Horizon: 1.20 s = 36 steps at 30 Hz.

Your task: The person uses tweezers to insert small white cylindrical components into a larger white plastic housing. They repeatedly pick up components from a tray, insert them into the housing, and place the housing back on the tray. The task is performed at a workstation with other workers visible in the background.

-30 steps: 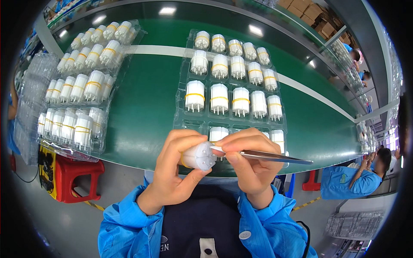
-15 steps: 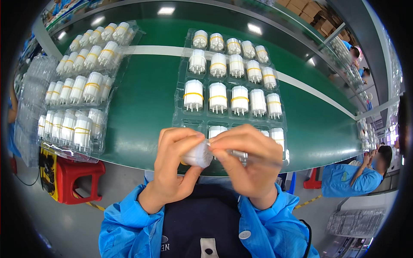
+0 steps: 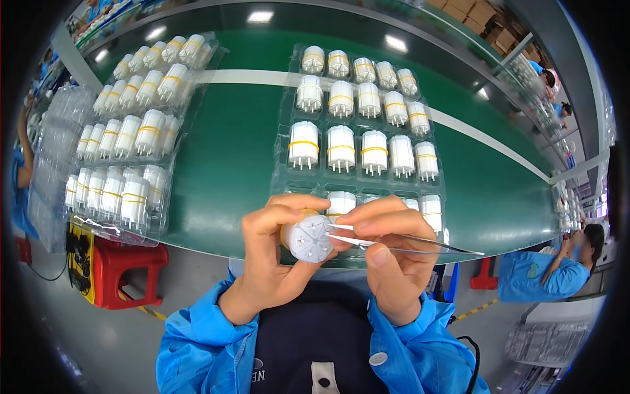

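My left hand (image 3: pixel 266 256) is closed around a white cylindrical part (image 3: pixel 310 241). A yellow band shows at its side, and its pale round end, with ridges and small holes or pins, faces me. Pinched in my right hand (image 3: pixel 397 279) is a pair of metal tweezers (image 3: pixel 430 245), whose tips reach to the edge of that end. Whether the tips touch it or grip anything, I cannot tell. Just beyond my hands lies a clear plastic tray (image 3: pixel 281 172) with rows of similar white cylinders (image 3: pixel 340 148), most with yellow bands and pins pointing down.
Another clear tray (image 3: pixel 167 220) of white cylinders lies at the left of the green table (image 3: pixel 223 151). Stacked clear trays (image 3: pixel 59 151) stand beyond it. A red stool (image 3: pixel 125 276) is below the table edge at left. A co-worker in blue (image 3: pixel 545 272) sits at the right.
The cylinder has turned so its round end faces me more fully. My right hand has opened out somewhat, and the tweezers show more clearly. The whole view has shifted slightly.
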Motion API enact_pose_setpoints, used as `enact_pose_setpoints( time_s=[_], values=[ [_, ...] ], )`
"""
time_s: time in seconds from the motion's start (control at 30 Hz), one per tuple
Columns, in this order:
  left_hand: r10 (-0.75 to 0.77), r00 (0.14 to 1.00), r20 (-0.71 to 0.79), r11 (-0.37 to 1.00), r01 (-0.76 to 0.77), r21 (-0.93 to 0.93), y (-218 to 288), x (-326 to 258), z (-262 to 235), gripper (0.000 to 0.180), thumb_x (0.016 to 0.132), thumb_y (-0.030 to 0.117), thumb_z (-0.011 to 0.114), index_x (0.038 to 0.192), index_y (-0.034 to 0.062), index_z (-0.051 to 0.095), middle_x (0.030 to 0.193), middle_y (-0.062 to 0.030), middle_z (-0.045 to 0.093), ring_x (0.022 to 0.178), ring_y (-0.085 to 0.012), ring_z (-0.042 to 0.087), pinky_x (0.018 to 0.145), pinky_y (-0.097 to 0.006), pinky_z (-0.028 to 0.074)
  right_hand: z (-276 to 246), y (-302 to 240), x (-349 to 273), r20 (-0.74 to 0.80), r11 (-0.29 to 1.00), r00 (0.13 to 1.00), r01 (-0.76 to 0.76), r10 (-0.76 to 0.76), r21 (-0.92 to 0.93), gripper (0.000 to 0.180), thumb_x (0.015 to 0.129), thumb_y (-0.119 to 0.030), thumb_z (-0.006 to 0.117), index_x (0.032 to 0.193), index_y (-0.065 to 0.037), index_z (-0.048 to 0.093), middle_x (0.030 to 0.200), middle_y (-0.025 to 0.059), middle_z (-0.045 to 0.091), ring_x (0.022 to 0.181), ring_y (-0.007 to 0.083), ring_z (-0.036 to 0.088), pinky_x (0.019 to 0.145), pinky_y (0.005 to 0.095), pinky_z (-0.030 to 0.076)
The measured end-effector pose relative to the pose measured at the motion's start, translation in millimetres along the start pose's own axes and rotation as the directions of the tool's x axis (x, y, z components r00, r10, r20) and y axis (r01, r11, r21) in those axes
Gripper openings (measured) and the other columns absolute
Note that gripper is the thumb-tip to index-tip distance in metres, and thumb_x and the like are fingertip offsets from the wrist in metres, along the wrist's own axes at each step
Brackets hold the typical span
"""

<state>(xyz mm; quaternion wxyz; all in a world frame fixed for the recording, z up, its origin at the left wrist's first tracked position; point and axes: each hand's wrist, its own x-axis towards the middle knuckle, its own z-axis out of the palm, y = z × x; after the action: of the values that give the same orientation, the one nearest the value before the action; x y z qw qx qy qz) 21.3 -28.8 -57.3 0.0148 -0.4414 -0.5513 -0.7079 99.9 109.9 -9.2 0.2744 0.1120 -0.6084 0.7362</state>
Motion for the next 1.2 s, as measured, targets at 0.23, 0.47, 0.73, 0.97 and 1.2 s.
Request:
enact_pose_setpoints(
  time_s=[0.23,0.47,0.73,0.97,1.2],
  values=[
    [-0.107,0.991,0.086,0.972,0.086,0.221,18,5,-6,0.069,0.069,-0.010,0.066,0.134,-0.0027,0.044,0.120,-0.0217,0.050,0.110,-0.0365,0.052,0.094,-0.042,0.044,-9,4,4,-0.088,0.997,0.996,0.029,-0.036,-0.076,0.026,0.091,-0.001,0.059,0.114,0.010,0.057,0.109,0.0209,0.060,0.102,0.0241,0.063,0.088,0.0351,0.055],
    [-0.004,1.000,-0.022,0.950,0.010,0.312,7,2,1,0.066,0.065,-0.012,0.070,0.127,-0.0003,0.051,0.115,-0.0191,0.050,0.107,-0.0327,0.052,0.090,-0.038,0.045,-6,1,0,-0.076,0.986,0.994,0.061,-0.073,-0.158,0.019,0.085,-0.003,0.066,0.102,0.006,0.066,0.100,0.0208,0.065,0.094,0.0251,0.063,0.081,0.0336,0.051],
    [-0.020,0.997,-0.077,0.942,0.044,0.333,7,-1,3,0.067,0.063,-0.013,0.070,0.125,0.0031,0.052,0.113,-0.0175,0.050,0.102,-0.0300,0.051,0.085,-0.037,0.045,-8,3,2,-0.043,0.976,0.996,0.064,-0.074,-0.206,0.017,0.084,0.000,0.066,0.100,0.006,0.066,0.095,0.0190,0.069,0.087,0.0232,0.066,0.077,0.0321,0.052],
    [0.018,0.997,-0.075,0.927,0.012,0.375,5,-2,4,0.067,0.061,-0.015,0.067,0.124,0.0024,0.053,0.113,-0.0176,0.049,0.102,-0.0304,0.051,0.085,-0.037,0.045,-7,3,1,-0.032,0.966,0.998,0.051,-0.061,-0.253,0.015,0.082,0.000,0.067,0.097,0.005,0.067,0.092,0.0184,0.071,0.084,0.0237,0.068,0.072,0.0309,0.053],
    [0.021,0.999,-0.048,0.930,-0.001,0.369,7,0,2,0.066,0.061,-0.016,0.066,0.123,0.0019,0.054,0.115,-0.0177,0.049,0.102,-0.0303,0.052,0.085,-0.037,0.046,-13,3,4,0.040,0.960,0.995,0.102,-0.095,-0.260,0.014,0.081,0.001,0.068,0.095,0.004,0.068,0.091,0.0183,0.071,0.081,0.0239,0.069,0.070,0.0302,0.054]
  ],
)
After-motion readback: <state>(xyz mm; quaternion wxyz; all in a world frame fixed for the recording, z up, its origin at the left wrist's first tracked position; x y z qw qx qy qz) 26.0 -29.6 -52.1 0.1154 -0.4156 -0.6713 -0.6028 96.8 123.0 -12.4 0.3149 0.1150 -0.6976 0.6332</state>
